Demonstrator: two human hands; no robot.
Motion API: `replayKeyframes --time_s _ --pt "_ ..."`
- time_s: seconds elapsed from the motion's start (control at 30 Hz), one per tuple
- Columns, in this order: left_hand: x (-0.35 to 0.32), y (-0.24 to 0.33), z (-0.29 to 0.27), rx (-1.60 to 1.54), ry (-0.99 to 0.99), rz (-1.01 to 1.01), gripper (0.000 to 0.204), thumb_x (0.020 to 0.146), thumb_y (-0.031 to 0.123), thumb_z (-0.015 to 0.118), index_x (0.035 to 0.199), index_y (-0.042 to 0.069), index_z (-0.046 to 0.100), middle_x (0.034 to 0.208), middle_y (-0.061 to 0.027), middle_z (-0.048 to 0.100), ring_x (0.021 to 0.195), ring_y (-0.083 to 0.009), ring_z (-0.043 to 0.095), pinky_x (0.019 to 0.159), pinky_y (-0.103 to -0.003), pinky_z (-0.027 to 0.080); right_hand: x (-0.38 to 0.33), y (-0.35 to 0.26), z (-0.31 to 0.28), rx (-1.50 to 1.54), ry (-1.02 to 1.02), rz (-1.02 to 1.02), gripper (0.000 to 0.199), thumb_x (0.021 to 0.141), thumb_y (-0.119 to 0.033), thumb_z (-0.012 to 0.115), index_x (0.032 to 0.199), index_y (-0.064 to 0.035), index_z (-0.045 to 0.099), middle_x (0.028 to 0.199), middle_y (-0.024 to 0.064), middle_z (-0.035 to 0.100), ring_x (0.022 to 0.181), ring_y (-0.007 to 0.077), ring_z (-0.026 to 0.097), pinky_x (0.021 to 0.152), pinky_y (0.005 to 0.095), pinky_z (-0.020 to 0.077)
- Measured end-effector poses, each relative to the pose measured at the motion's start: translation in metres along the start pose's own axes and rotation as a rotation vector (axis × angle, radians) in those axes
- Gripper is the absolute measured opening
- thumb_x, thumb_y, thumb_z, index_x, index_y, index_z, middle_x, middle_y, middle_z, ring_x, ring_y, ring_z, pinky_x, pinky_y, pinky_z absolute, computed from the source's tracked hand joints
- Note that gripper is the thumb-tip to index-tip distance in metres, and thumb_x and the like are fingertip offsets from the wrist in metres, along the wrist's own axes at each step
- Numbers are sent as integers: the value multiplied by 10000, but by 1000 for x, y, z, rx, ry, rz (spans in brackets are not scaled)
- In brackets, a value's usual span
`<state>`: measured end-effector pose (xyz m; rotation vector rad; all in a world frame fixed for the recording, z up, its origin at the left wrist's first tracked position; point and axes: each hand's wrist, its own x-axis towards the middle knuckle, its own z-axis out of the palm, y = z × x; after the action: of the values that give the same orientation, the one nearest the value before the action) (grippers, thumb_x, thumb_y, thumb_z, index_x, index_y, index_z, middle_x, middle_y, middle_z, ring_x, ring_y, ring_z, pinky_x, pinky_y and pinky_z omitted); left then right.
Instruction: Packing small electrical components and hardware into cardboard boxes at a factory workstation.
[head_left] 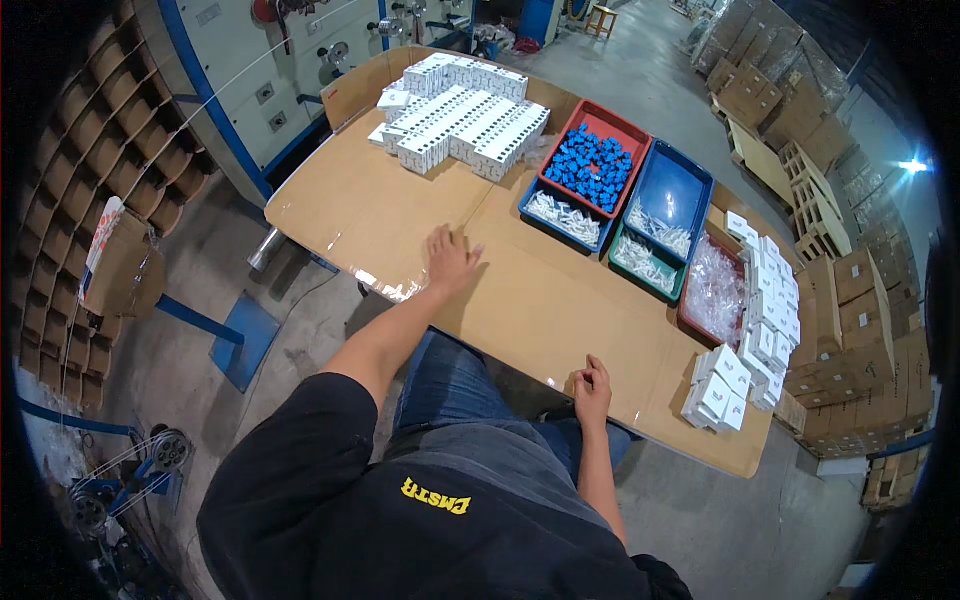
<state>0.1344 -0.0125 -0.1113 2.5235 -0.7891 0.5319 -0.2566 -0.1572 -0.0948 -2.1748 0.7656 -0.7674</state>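
My left hand (453, 258) rests palm down on the brown cardboard-like tabletop (540, 310), fingers spread and nothing under them that I can see. At the table's near edge, my right hand (592, 390) is loosely curled, with no object visible in it. To the right of my left hand stand several trays. A red tray (612, 122) holds small blue parts (592, 170). White slender pieces (563, 216) fill a blue tray below it. More white pieces lie in a green tray (640, 284) and in a larger blue tray (675, 182).
Rows of white boxes (460, 125) stand at the table's far left. Clear plastic bags (715, 285) fill a red tray, with more white boxes (770, 305) beside it and a small stack (716, 390) nearer. Brown cartons (865, 300) and machine cabinets (265, 90) flank the table.
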Motion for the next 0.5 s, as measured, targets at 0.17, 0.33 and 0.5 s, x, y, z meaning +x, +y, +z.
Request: replayKeyframes --time_s 0.17,0.33,0.5 --pt "-41 65 -16 -217 -11 96 612 946 461 605 1357 15 525 1421 -253 434 1389 -416 356 1167 -558 252 2 8 2 114 9 106 87 921 -60 664 898 22 645 1358 183 620 1304 329 566 1071 395 465" --pt "-49 73 -29 -313 -106 264 535 950 400 616 1333 35 533 1364 -229 482 1315 -381 438 1111 -494 345 1 11 0 73 -1 57 79 926 -66 664 910 11 659 1363 165 631 1317 313 562 1071 392 467" --pt "-52 69 -27 -312 -82 250 511 942 389 628 1310 47 540 1338 -202 497 1295 -354 452 1099 -475 358 -1 8 2 132 -13 96 99 932 -77 669 896 14 659 1368 166 628 1325 310 557 1076 386 464"
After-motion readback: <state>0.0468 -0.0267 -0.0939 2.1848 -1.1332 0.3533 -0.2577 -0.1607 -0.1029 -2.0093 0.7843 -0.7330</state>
